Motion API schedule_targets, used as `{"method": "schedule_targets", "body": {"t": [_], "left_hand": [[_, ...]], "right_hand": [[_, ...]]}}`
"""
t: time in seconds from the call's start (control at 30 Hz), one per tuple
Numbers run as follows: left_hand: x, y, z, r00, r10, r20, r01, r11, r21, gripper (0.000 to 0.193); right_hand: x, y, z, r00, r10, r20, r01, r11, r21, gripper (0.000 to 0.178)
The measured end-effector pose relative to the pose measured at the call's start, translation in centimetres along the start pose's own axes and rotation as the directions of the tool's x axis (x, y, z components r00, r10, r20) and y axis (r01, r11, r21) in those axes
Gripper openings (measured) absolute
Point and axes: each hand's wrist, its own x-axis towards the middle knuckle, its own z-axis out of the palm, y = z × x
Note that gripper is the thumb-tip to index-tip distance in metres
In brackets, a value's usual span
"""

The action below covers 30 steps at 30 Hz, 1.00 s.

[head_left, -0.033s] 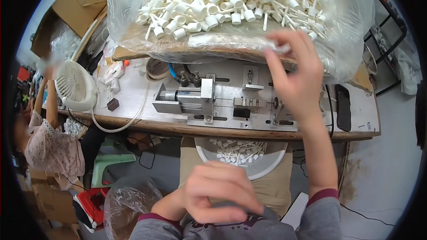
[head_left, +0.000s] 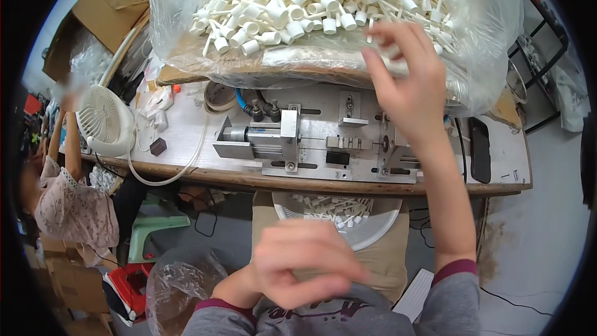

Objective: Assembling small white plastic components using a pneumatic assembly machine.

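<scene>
My right hand [head_left: 407, 78] reaches over the near edge of the clear plastic bag [head_left: 311, 57], with thumb and fingers apart and nothing visible between them. Its fingertips are close to the heap of white plastic caps with thin stems [head_left: 298, 9]. Above my lap is my left hand [head_left: 305, 261], blurred, its fingers loosely bent and the thumb apart; I see nothing in it. Just beyond it, a white basket [head_left: 380, 231] on my lap holds more stemmed caps [head_left: 336, 210]. Between the heap and the basket, a metal fixture with a pneumatic cylinder [head_left: 267, 140] is fixed on the bench.
On the bench [head_left: 242, 171] are a white fan [head_left: 104, 119] at left, a tape roll [head_left: 221, 96] and a black phone [head_left: 479, 149] at right. A person's arm [head_left: 71, 143] shows at far left. A green stool [head_left: 149, 233] and a clear bag [head_left: 180, 292] are below.
My right hand has moved slightly farther away and to the left, toward the heap. My left hand has shifted a little. The caps and the fixture look the same.
</scene>
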Motion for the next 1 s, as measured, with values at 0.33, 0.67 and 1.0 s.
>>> {"method": "schedule_targets", "body": {"t": [0.33, 0.67, 1.0], "left_hand": [[9.5, -1.0, 6.5, 0.926, 0.244, 0.289, 0.105, 0.569, -0.815, 0.02], [8.8, 1.2, 7.9, 0.9, 0.2, 0.386, 0.181, 0.634, -0.752, 0.022], [10.2, -0.2, 9.4, 0.798, 0.488, 0.354, -0.144, 0.724, -0.674, 0.022]], "right_hand": [[7.0, 5.7, 6.8, 0.972, -0.057, 0.227, 0.107, 0.971, -0.214, 0.043], [6.6, 5.9, 5.8, 0.965, -0.014, 0.262, 0.062, 0.982, -0.177, 0.036], [6.0, 5.7, 5.3, 0.957, 0.032, 0.287, 0.032, 0.976, -0.215, 0.037]]}}
